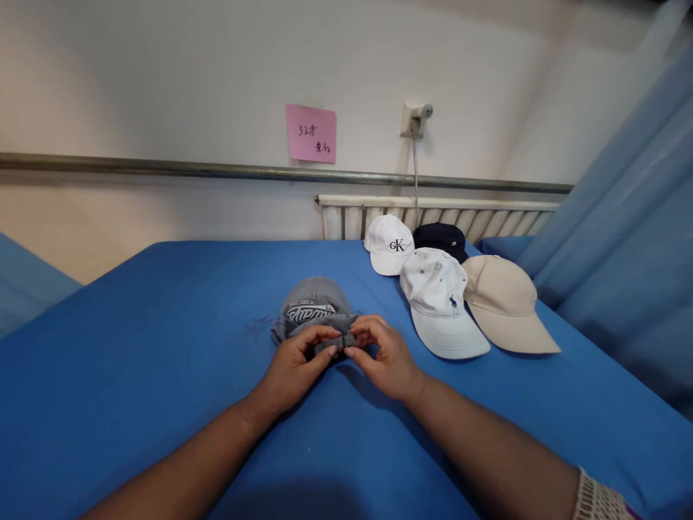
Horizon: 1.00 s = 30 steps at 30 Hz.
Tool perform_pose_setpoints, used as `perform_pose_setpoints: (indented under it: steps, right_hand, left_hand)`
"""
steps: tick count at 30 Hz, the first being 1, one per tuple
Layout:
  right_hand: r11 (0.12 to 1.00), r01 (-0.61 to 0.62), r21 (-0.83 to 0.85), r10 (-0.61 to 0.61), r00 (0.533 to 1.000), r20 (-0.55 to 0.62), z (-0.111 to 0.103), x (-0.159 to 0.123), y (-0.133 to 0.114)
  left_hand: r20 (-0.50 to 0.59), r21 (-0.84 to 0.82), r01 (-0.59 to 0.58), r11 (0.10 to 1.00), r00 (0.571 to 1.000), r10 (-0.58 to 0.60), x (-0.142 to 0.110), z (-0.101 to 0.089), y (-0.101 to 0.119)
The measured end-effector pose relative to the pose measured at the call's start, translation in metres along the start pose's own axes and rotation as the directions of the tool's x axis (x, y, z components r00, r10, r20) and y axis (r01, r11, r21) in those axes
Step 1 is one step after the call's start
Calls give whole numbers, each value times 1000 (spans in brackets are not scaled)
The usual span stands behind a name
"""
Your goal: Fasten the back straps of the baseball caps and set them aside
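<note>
A grey baseball cap point(319, 289) with white lettering lies on the blue sheet in front of me, its back strap turned toward me. My left hand point(295, 368) pinches the cap's adjustment strap point(331, 342) from the left, between thumb and fingers. From the right, my right hand point(387, 357) pinches the same strap close to its other end. The fingertips of both hands are only a short gap apart. My hands and the folded fabric hide part of the cap's near side.
To the right lie a white cap with CK letters point(385, 242), a dark navy cap point(441, 237), a pale cap with a horse logo point(441, 303) and a beige cap point(503, 296). Behind the blue-covered table point(162, 325) are a radiator point(346, 220) and metal rail point(216, 170). A blue curtain point(622, 188) hangs at right.
</note>
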State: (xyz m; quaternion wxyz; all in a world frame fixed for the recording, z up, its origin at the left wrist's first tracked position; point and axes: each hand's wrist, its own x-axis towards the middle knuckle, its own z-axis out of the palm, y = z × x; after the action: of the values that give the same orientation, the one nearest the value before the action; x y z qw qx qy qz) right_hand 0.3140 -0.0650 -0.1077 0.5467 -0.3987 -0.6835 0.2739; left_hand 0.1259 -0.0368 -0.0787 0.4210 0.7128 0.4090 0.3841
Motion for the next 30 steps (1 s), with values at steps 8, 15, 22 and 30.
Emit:
perform_pose_setpoints:
  steps: [8,15,22,30]
  right_hand:
    - [990,-126,61,131,988,-79,3,0,7]
    - [929,-229,291,297,931,-214,2,4,22]
    - [894,-251,370,359,896,-260,2,7,19]
    - [955,-195,222,216,974,-75,5,-3,2]
  left_hand:
    - [68,-214,129,968,991,-117,-2,-3,7]
    - [-80,-255,154,955,981,-179,3,-3,4]
    - [-53,-146,70,987,995,-79,2,-1,-8]
    - [65,282,-270,921,963,263,-5,-1,0]
